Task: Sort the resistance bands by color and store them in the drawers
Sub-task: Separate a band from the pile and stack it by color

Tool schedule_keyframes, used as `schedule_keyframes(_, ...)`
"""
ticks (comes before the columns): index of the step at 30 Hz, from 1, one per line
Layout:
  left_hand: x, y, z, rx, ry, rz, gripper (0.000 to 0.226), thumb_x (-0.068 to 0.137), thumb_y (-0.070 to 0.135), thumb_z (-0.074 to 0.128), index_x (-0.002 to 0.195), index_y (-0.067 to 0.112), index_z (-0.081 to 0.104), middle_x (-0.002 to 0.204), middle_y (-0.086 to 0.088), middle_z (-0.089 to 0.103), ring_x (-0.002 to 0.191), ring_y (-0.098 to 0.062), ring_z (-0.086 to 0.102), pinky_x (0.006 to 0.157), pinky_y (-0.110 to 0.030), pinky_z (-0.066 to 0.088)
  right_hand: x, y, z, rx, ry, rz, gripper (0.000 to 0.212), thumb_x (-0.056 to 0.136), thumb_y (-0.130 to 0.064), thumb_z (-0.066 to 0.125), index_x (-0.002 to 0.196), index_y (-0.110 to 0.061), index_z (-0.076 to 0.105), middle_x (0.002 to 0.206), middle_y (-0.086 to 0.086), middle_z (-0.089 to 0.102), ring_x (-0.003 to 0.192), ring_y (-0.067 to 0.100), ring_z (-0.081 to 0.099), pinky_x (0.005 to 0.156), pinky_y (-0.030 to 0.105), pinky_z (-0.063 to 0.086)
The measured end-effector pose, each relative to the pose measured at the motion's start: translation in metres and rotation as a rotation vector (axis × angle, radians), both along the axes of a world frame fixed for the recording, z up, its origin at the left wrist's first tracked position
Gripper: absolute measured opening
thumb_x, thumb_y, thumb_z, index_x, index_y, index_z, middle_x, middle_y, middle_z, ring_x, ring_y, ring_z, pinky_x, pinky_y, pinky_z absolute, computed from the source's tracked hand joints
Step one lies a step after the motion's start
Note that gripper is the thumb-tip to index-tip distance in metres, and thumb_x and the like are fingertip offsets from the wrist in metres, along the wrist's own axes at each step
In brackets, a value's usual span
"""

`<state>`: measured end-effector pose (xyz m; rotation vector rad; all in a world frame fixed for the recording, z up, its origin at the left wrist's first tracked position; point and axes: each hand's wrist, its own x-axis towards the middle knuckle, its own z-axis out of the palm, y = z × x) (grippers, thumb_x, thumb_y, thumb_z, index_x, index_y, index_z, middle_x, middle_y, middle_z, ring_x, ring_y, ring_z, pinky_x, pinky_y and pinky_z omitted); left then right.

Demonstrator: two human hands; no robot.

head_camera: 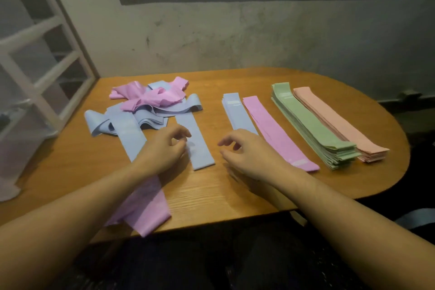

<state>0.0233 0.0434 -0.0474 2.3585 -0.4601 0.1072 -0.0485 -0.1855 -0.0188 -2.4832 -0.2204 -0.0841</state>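
Note:
An unsorted heap of pink and blue resistance bands point(150, 103) lies at the table's back left. One flat blue band point(200, 148) lies just right of my left hand point(162, 152), whose loosely curled fingers hover at its edge. A pink band point(146, 205) runs under my left wrist to the table's front edge. My right hand point(249, 155) hovers with relaxed fingers, holding nothing, over the near end of the sorted blue stack point(236, 110). To its right lie a pink stack point(275, 132), a thick green stack point(310, 125) and a peach stack point(336, 122).
The bands lie on an oval wooden table point(235, 198) pushed against a grey wall. A white frame of translucent drawers point(35, 59) stands at the table's left end. Bare wood shows between my hands and along the front edge.

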Motion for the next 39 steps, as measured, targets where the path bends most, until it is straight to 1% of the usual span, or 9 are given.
schedule_keyframes(3,0.002,0.031,0.000,-0.056,0.030,0.118,0.020,0.094,0.013,0.056,0.099,0.030,0.064,0.090,0.010,0.069,0.065,0.005,0.060,0.067,-0.021,0.045,0.013,0.021,-0.011,0.034,-0.024,0.040,0.017,0.093,-0.028,0.064,0.109,-0.027,0.070,0.110,-0.009,0.065,0.097,0.009,0.057,0.086,0.027,0.046)
schedule_keyframes(6,0.004,0.052,-0.004,-0.031,-0.009,0.152,0.020,0.093,0.006,0.055,0.101,0.022,0.063,0.093,0.006,0.067,0.079,0.017,0.060,0.068,-0.005,0.041,0.030,0.040,-0.021,0.037,-0.057,0.072,0.018,0.090,-0.027,0.063,0.108,-0.028,0.070,0.110,-0.008,0.066,0.101,0.008,0.054,0.092,0.032,0.047)
schedule_keyframes(9,0.013,0.062,-0.012,0.035,-0.063,0.122,0.018,0.090,0.020,0.054,0.102,0.029,0.064,0.099,0.008,0.067,0.098,-0.003,0.064,0.086,-0.027,0.050,0.049,0.054,-0.026,0.032,-0.075,0.066,0.019,0.088,-0.031,0.060,0.107,-0.033,0.065,0.109,-0.012,0.061,0.106,0.009,0.052,0.091,0.033,0.046)
schedule_keyframes(12,0.026,0.055,-0.014,0.145,-0.129,0.087,0.017,0.091,0.021,0.059,0.106,0.025,0.066,0.101,0.007,0.066,0.099,-0.015,0.060,0.085,-0.037,0.049,0.071,0.063,-0.026,0.011,-0.095,0.048,0.024,0.088,-0.031,0.060,0.111,-0.032,0.062,0.108,-0.015,0.053,0.107,0.012,0.050,0.086,0.031,0.042)
schedule_keyframes(25,0.057,0.034,-0.029,-0.064,-0.058,0.132,0.026,0.097,0.034,0.055,0.122,0.029,0.055,0.100,0.014,0.060,0.084,-0.002,0.057,0.073,-0.028,0.045,0.176,0.076,-0.010,-0.220,-0.137,-0.034,0.059,0.086,-0.025,0.072,0.140,-0.022,0.049,0.145,0.002,0.048,0.134,0.022,0.041,0.111,0.039,0.039)
schedule_keyframes(29,0.057,0.032,-0.028,-0.036,-0.087,0.124,0.029,0.095,0.039,0.054,0.123,0.031,0.054,0.097,0.014,0.060,0.091,-0.008,0.059,0.084,-0.036,0.051,0.192,0.074,-0.010,-0.206,-0.036,-0.050,0.066,0.087,-0.026,0.074,0.146,-0.021,0.045,0.127,0.005,0.062,0.115,0.025,0.058,0.088,0.034,0.049)
schedule_keyframes(32,0.056,0.032,-0.028,-0.048,-0.086,0.124,0.031,0.094,0.039,0.054,0.124,0.032,0.052,0.098,0.013,0.060,0.091,-0.009,0.059,0.086,-0.038,0.051,0.195,0.070,-0.011,-0.289,-0.050,-0.003,0.046,0.090,-0.026,0.068,0.134,-0.016,0.061,0.106,0.005,0.069,0.093,0.022,0.061,0.073,0.029,0.043)
schedule_keyframes(34,0.056,0.032,-0.027,-0.039,-0.097,0.121,0.031,0.094,0.039,0.055,0.124,0.032,0.051,0.098,0.013,0.060,0.092,-0.010,0.058,0.086,-0.039,0.051,0.194,0.068,-0.012,-0.367,-0.080,0.024,0.023,0.093,-0.028,0.064,0.108,-0.014,0.075,0.098,0.006,0.071,0.088,0.024,0.061,0.069,0.029,0.040)
schedule_keyframes(39,0.053,0.032,-0.027,-0.050,-0.094,0.122,0.042,0.095,0.038,0.056,0.135,0.033,0.043,0.111,0.012,0.057,0.095,-0.009,0.058,0.087,-0.035,0.051,0.180,0.062,-0.017,-0.391,-0.270,0.109,0.019,0.096,-0.040,0.060,0.094,-0.021,0.064,0.099,-0.001,0.057,0.098,0.018,0.048,0.080,0.032,0.038)
